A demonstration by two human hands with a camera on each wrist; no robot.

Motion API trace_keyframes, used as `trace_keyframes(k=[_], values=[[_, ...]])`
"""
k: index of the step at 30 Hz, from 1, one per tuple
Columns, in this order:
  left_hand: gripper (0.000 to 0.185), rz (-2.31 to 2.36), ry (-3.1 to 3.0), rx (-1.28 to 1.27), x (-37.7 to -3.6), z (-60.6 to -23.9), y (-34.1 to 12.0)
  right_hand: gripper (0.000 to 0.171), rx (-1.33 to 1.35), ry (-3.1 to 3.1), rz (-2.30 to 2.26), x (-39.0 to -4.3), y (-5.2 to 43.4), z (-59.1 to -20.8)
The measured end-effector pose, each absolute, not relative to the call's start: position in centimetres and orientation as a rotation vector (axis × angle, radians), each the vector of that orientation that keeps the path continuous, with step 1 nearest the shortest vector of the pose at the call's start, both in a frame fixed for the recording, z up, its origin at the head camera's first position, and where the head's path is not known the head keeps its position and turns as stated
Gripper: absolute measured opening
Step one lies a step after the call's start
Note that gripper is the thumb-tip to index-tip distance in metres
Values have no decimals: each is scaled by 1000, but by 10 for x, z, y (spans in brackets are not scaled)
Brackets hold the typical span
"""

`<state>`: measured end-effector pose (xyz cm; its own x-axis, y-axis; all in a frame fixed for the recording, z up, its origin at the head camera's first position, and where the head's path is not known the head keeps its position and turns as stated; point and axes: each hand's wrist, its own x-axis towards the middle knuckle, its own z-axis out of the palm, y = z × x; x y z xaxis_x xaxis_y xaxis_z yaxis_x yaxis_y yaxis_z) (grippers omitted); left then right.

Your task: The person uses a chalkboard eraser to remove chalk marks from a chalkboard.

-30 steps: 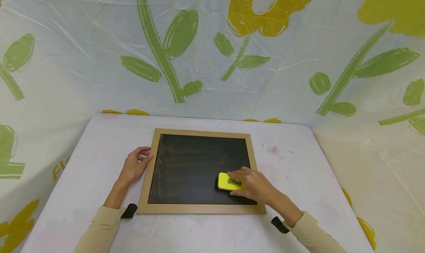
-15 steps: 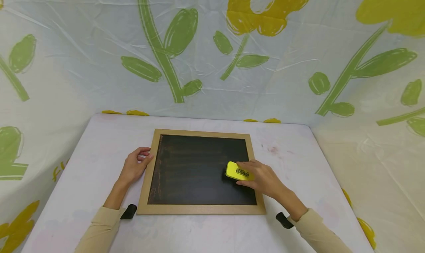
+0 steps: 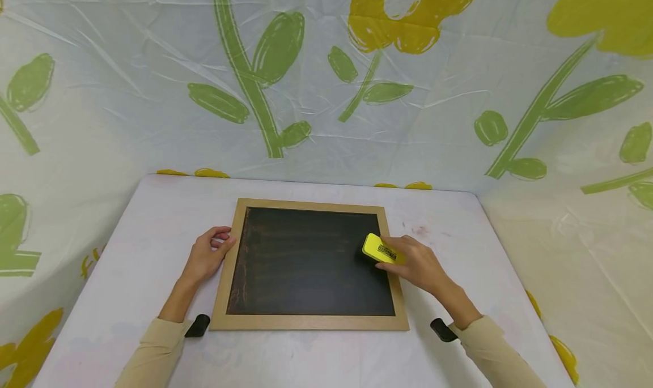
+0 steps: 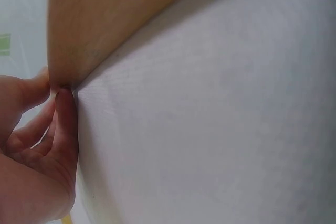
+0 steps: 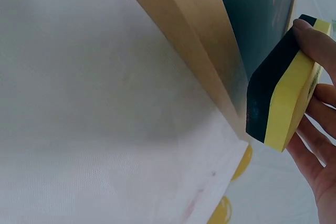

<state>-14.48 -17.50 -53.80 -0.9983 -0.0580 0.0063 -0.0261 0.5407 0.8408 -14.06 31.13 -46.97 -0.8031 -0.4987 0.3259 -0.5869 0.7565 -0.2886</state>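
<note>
A small chalkboard (image 3: 311, 263) with a pale wooden frame lies on the white-covered table, faint brownish smears showing on its dark face. At the frame's left side, my left hand (image 3: 208, 255) pinches the edge between thumb and fingers. The left wrist view shows those fingertips right at the wooden frame (image 4: 100, 19). My right hand (image 3: 418, 263) grips a yellow board eraser (image 3: 380, 248) by its long sides, over the board's right part. Its black felt (image 5: 268, 87) faces the board in the right wrist view, and dark print marks its yellow top.
The table (image 3: 306, 359) carries a white cloth with reddish stains (image 3: 420, 229) right of the board. A white curtain (image 3: 433, 139) with printed yellow flowers and green leaves surrounds the table's back and sides. A black wrist device (image 3: 442, 330) sits at the right sleeve.
My right hand has carried the eraser up and to the right across the board, tilting it on the way. The left hand stays at the frame.
</note>
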Motion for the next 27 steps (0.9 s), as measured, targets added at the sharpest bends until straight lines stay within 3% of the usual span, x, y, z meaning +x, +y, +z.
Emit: trace_keyframes(k=[27], values=[[39, -1496, -2729, 56, -159, -538, -182, 64, 462, -2735, 654, -163, 355, -473]])
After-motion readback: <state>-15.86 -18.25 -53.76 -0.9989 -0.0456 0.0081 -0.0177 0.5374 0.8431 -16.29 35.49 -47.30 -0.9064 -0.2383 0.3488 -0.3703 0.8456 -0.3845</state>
